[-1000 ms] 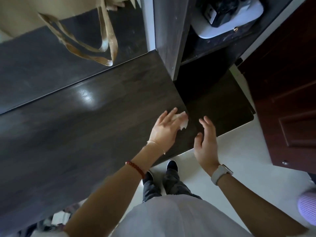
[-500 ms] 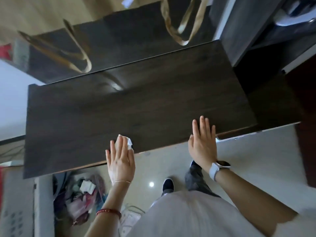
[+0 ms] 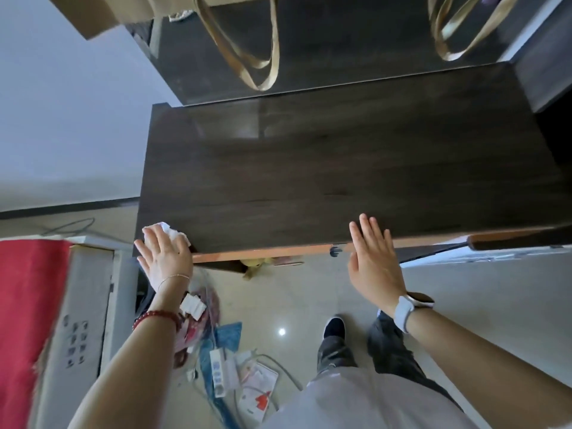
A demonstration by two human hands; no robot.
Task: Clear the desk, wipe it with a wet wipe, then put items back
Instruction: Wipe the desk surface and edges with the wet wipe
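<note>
Floor (image 3: 303,305): pale glossy tiles with one bright light reflection.
Power strip (image 3: 220,374): white, lying on the floor with a cable, among scattered papers and blue fabric.
Box (image 3: 83,305): white cardboard, at the left, beside a red cloth (image 3: 29,305).
Bag handles (image 3: 247,48): tan straps hanging in loops at the top, in front of a dark panel.
Wall (image 3: 68,119): plain and pale, at the left.
Shoe (image 3: 334,328): dark, on the tiles.

Pale wall (image 3: 62,119), glossy beige tile floor (image 3: 294,305) — 1 light glint, dark shelf unit (image 3: 340,41) behind
</note>
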